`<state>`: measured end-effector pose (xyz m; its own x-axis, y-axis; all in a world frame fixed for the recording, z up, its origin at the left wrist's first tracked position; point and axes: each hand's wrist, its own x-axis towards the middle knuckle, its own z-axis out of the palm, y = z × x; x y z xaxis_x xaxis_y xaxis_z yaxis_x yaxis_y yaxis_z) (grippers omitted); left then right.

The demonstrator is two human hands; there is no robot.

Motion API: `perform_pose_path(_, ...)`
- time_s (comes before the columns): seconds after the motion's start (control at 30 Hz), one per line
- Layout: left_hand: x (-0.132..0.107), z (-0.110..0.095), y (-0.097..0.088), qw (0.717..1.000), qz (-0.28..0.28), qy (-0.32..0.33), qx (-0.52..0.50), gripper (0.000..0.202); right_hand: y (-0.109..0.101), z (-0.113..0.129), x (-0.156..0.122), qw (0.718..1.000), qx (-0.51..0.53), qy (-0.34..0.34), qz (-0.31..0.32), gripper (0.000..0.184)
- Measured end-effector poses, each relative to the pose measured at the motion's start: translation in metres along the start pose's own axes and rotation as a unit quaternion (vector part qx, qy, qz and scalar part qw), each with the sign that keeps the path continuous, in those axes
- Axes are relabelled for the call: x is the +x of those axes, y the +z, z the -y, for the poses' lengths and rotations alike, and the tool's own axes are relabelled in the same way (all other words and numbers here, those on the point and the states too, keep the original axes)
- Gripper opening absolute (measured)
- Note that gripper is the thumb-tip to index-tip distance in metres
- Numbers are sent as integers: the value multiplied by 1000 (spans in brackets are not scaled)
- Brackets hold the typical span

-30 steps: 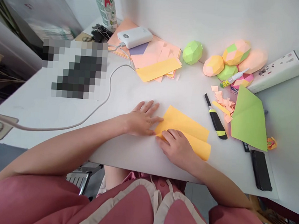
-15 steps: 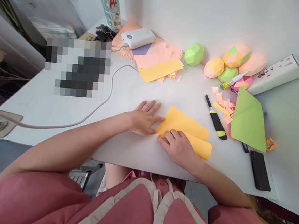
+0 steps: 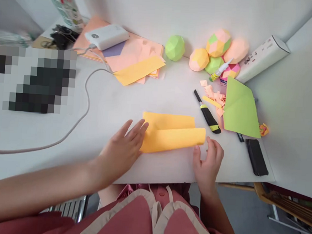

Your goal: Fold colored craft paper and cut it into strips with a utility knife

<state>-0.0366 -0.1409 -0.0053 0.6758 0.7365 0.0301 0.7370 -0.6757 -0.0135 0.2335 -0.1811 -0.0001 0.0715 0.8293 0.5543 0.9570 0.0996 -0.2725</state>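
An orange sheet of paper (image 3: 171, 134) lies folded over on the white table (image 3: 114, 103), its near flap curled up. My left hand (image 3: 124, 148) rests flat at the sheet's left end, fingers stretched out and touching the paper. My right hand (image 3: 209, 160) sits at the sheet's right end, fingers loosely spread, fingertips just beside the curled edge and holding nothing.
A black and yellow utility knife (image 3: 206, 113) lies right of the sheet, beside pink paper scraps (image 3: 216, 96) and a green sheet (image 3: 240, 108). A black phone (image 3: 257, 157) is near the right edge. Paper polyhedra (image 3: 216, 51), a glue tube (image 3: 220, 70), a paper stack (image 3: 133, 60), a power bank (image 3: 106, 37) and its cable (image 3: 85, 90) lie further back.
The orange sheet has turned to lie lengthwise. My right hand came off it and moved to its right end; my left hand now lies at its left end. The view shifted right.
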Motion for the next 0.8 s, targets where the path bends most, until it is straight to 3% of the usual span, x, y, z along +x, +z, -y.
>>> perform_pose_path(0.1, -9, -21, -2, 999, -9, 18, 25, 31, 7, -8, -9, 993, 83, 74, 30, 38)
perform_pose_path(0.2, -5, -27, -4, 998, -10, 51, 41, 30, 11, -10, -1, 990, 114, 78, 15, 33)
perform_pose_path(0.3, 2, -25, -3, 995, -44, 67, 64, 40, 9, -13, 14, 990, 122, 72, 6, 26)
perform_pose_path(0.47, 9, -17, 3, 981, -113, 104, 116, 49, 10, -26, 23, 966, 191, 96, 146, 18)
perform_pose_path(0.57, 15, -17, 6, 976, -127, 119, 129, 52, 13, -31, 17, 961, 175, 105, 186, 23)
perform_pose_path(0.67, 23, -21, 9, 971, -147, 119, 143, 48, 13, -29, 8, 968, 141, 108, 180, 25)
perform_pose_path(0.8, 26, -24, 12, 965, -163, 136, 152, 39, 8, -21, -6, 980, 108, 112, 123, 18)
